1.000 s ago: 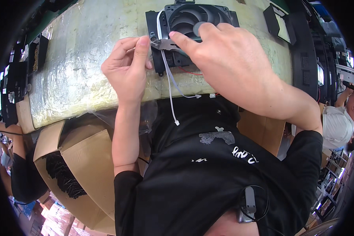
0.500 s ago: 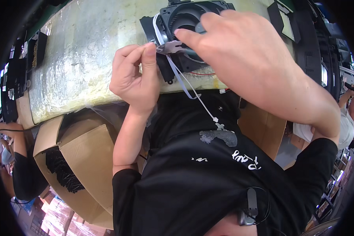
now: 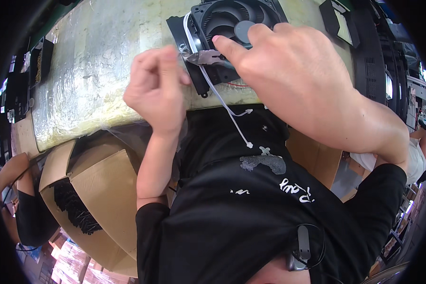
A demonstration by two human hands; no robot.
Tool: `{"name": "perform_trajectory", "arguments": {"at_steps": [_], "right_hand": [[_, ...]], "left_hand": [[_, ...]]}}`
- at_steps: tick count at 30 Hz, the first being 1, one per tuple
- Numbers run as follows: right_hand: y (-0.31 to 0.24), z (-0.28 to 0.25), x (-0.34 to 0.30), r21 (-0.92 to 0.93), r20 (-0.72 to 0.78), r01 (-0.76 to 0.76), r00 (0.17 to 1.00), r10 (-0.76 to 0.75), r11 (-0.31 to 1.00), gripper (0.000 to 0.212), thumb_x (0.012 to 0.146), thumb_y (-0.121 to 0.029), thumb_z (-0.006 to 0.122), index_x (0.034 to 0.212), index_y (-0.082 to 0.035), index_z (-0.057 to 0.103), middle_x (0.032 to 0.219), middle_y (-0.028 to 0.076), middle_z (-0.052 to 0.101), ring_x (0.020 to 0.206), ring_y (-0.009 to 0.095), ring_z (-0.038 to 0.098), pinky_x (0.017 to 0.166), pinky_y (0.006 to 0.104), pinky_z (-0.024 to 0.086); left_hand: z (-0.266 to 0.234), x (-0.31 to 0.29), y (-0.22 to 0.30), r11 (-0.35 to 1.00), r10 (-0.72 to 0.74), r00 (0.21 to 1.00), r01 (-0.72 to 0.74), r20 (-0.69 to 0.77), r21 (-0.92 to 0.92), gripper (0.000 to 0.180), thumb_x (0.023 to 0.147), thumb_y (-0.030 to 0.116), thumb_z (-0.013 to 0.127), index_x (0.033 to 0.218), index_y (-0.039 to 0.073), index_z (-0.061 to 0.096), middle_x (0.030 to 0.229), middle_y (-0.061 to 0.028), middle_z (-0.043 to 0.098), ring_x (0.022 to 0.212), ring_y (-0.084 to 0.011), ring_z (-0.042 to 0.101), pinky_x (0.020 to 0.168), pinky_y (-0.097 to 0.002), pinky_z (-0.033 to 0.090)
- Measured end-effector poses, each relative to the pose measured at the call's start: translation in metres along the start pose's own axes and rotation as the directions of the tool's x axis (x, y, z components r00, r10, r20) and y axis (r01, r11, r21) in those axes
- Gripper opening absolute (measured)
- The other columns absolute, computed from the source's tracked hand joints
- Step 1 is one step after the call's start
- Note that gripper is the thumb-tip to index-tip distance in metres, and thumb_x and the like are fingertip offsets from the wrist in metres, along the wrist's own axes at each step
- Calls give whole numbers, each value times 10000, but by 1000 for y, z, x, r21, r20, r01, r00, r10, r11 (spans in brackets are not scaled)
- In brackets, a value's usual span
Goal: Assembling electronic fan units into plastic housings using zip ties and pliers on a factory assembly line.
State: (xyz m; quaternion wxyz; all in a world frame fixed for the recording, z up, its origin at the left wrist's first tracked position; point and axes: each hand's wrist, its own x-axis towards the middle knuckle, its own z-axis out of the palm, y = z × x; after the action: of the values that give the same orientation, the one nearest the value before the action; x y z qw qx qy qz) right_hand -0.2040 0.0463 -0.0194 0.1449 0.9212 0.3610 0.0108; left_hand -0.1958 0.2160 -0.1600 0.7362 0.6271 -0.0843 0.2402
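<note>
My left hand [image 3: 157,87] is curled closed and a little blurred, just left of a black plastic housing [image 3: 175,29]; whether its fingers hold something small is hidden. Gripped in my right hand [image 3: 288,66] is a pair of cutting pliers [image 3: 209,57]. Their pointed jaws lie by a bundle of white wires [image 3: 188,32] at the housing's side. My right forefinger reaches over the edge of a black cooling fan [image 3: 217,19] with a grey hub. From the jaws the wires run down toward my shirt, ending in small white connectors [image 3: 250,145].
The bench [image 3: 99,71] is covered in clear plastic film. An open cardboard box [image 3: 104,184] with black parts stands below its left edge. Black trays sit at the far left [image 3: 41,61] and far right [image 3: 338,21]. Another person's arm [image 3: 21,177] shows at the left.
My left hand has drawn away from the plier jaws to the left. The right hand with the pliers has shifted slightly down, and the loose wire ends have swung.
</note>
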Motion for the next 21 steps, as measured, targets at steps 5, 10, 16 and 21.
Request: {"name": "perform_trajectory", "arguments": {"at_steps": [5, 10, 16, 21], "right_hand": [[22, 26, -22, 383, -171, -194, 946, 276, 903, 422, 805, -76, 692, 1225, -47, 661, 890, 104, 668, 823, 212, 668, 718, 289, 518], [84, 128, -117, 629, -66, -619, 560, 826, 470, 440, 867, -161, 738, 1269, -20, 630, 1198, 154, 667, 1117, 249, 629, 996, 305, 436], [25, 75, -46, 523, -460, -51, 823, 332, 851, 500, 748, -232, 702, 1201, -29, 642, 1248, 206, 590, 1165, 392, 548, 1068, 519, 345], [-3, 90, -2, 322, -411, -59, 890, 196, 945, 495, 847, -171, 512, 1338, -137, 572, 1417, 199, 500, 1332, 324, 476, 1105, 475, 321]], "left_hand": [[-62, -10, 20, 987, 64, 930, -5, -362, 163, 98, 979, -24, 509, 994, -81, 588, 665, -111, 596, 508, -138, 530, 495, -248, 410], [-111, -94, -6, 897, 7, 995, 38, -99, 440, 91, 948, -81, 522, 1004, -51, 587, 802, -104, 591, 584, -127, 546, 577, -245, 476], [-175, -130, -96, 288, -536, 842, 251, -61, 924, 245, 888, 47, 599, 1117, -27, 645, 1007, -234, 680, 906, -322, 686, 816, -407, 537], [-161, -95, -86, 171, -897, 405, -49, 176, 984, 473, 906, 244, 546, 1336, 50, 524, 1346, -253, 532, 1201, -405, 546, 986, -481, 468]]}}
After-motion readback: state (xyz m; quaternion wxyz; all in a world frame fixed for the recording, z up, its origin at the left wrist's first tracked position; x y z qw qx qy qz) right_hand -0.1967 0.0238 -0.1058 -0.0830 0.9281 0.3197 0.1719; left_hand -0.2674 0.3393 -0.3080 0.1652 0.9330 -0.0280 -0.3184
